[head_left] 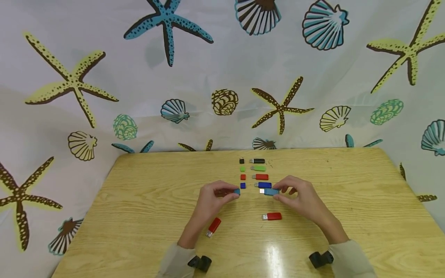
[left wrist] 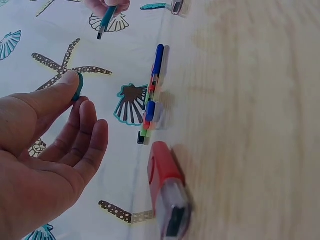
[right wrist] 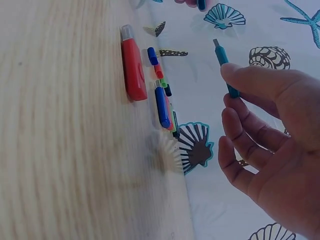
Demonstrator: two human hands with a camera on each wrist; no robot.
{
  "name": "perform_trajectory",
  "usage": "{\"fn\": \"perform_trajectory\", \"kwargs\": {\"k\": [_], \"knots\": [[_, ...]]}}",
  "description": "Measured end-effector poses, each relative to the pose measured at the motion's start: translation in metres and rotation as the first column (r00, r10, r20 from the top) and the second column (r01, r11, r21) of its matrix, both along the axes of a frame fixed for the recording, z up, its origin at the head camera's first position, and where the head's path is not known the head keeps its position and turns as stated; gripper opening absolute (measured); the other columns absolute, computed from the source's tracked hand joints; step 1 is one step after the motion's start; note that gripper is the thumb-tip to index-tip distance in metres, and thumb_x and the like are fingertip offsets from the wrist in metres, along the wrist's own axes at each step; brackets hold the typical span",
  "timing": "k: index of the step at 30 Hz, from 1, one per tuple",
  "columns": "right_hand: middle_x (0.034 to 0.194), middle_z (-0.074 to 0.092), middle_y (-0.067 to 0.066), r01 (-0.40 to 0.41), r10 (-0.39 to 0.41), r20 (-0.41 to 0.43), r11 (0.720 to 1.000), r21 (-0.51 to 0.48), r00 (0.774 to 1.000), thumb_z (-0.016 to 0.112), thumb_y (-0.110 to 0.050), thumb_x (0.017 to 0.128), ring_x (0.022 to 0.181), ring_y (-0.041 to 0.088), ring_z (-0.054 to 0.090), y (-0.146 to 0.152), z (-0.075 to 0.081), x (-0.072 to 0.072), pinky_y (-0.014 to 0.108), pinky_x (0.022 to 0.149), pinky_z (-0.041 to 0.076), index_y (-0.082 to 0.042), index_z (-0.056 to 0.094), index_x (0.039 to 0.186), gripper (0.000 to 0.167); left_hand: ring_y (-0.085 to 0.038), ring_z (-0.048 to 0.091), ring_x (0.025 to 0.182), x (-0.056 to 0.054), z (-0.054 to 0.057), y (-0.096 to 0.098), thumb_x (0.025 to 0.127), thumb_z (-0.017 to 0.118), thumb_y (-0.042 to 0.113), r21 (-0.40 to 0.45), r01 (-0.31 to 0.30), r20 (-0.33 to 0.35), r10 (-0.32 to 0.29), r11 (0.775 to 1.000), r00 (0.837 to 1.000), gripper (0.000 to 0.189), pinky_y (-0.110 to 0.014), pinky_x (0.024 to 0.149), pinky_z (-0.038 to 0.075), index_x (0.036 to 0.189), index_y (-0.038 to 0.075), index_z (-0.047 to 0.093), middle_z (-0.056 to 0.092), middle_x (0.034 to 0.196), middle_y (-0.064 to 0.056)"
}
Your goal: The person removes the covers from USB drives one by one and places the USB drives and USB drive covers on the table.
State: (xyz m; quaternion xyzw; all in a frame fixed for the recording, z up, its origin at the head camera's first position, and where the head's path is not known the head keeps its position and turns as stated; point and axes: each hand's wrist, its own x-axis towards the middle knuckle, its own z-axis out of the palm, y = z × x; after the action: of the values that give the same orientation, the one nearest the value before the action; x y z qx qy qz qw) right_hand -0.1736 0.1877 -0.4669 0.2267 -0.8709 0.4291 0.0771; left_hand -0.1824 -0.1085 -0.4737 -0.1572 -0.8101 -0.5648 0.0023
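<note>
Between thumb and forefinger my left hand (head_left: 214, 197) pinches a small light-blue cap (head_left: 237, 191). My right hand (head_left: 301, 195) pinches the rear end of a light-blue USB stick (head_left: 271, 191), its bare metal plug pointing left toward the cap. A gap separates the two pieces. Just beyond them lie a dark-blue cap (head_left: 243, 185) and a dark-blue USB stick (head_left: 265, 185). In the left wrist view the cap (left wrist: 78, 86) shows at the fingertips; in the right wrist view the light-blue stick (right wrist: 226, 70) is held clear of the table.
Farther back lie uncapped red (head_left: 261, 177), green (head_left: 259, 168) and black USB sticks (head_left: 258, 161), their matching caps in a column to the left. Nearer me rest two larger red USB sticks, one angled (head_left: 213, 227) and one lengthwise (head_left: 272, 216). A patterned cloth (head_left: 194, 81) hangs behind the wooden table (head_left: 146, 193).
</note>
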Motion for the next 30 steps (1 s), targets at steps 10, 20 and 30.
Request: {"fn": "perform_trajectory", "kwargs": {"k": [10,20,30], "knots": [[0.1,0.071,-0.005,0.007,-0.007,0.025,1.0,0.003,1.0,0.082,-0.009,0.089,0.085,0.014,0.064,-0.002,-0.007,-0.007,0.037,0.072,0.058,-0.013,0.077,0.106,0.018,-0.017,0.07,0.088,-0.005,-0.006,0.01,0.088,0.082,0.011,-0.083,-0.056,-0.003,0.056,0.995,0.998,0.016,-0.028,0.08,0.059,0.104,0.008,0.081,0.075,0.099,-0.003],[0.099,0.071,-0.003,0.016,-0.017,0.066,1.0,0.007,0.998,0.082,-0.006,0.088,0.084,0.015,0.065,-0.005,-0.013,-0.011,0.035,0.073,0.059,-0.01,0.077,0.105,0.018,-0.016,0.068,0.086,-0.01,-0.007,0.016,0.088,0.082,0.011,-0.18,-0.066,0.015,0.07,0.981,0.997,0.014,-0.029,0.077,0.059,0.102,0.009,0.082,0.075,0.1,-0.003],[0.099,0.071,-0.002,0.02,-0.021,0.135,1.0,0.003,0.991,0.081,-0.006,0.089,0.085,0.017,0.064,-0.008,-0.022,-0.015,0.03,0.072,0.056,-0.01,0.077,0.105,0.017,-0.013,0.066,0.082,-0.018,-0.011,0.018,0.088,0.082,0.008,-0.204,-0.039,0.033,0.047,0.978,0.998,0.011,-0.03,0.074,0.057,0.099,0.007,0.081,0.075,0.095,-0.002]]}}
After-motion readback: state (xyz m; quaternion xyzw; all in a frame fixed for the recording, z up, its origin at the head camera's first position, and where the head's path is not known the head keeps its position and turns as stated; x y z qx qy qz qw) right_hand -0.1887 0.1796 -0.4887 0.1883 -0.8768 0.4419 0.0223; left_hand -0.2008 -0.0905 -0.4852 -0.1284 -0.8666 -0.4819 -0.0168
